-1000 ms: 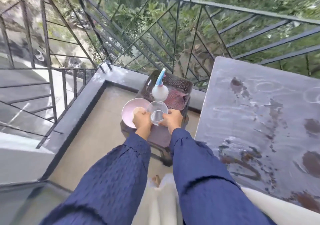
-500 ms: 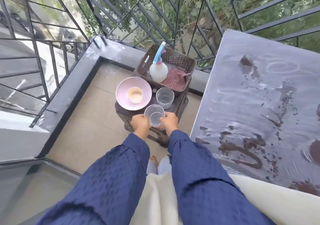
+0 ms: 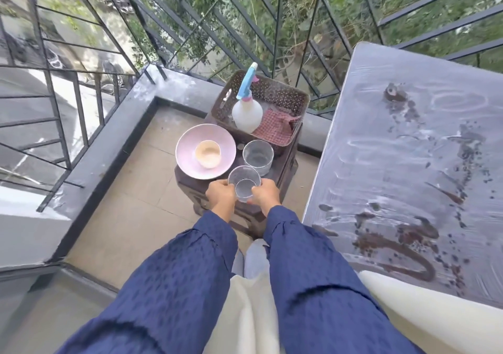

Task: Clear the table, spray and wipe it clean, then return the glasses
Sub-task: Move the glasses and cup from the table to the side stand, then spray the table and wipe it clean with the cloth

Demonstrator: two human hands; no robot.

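Two clear glasses are in view. Both hands hold the nearer glass [image 3: 244,183] over the near edge of a low dark stool [image 3: 283,171]: the left hand [image 3: 220,193] has its fingers curled round the glass's left side, and the right hand [image 3: 267,193] has its fingers curled round the right side. Whether the base of this glass touches the stool cannot be told. The second glass [image 3: 258,157] stands upright on the stool just beyond the held one.

To the left of the glasses lies one pink plate [image 3: 187,163], with one small cream cup [image 3: 208,153] upright on it. At the far side of the stool sits one brown perforated basket [image 3: 285,94]. It holds one white spray bottle [image 3: 247,112] with a blue trigger head, and one red checked cloth [image 3: 275,129] lying to the bottle's right.

The grey table [image 3: 408,141] stands to the right of the stool. Its top is marked with dark brown stains and pale ring marks, and no dishes stand on the part that shows.
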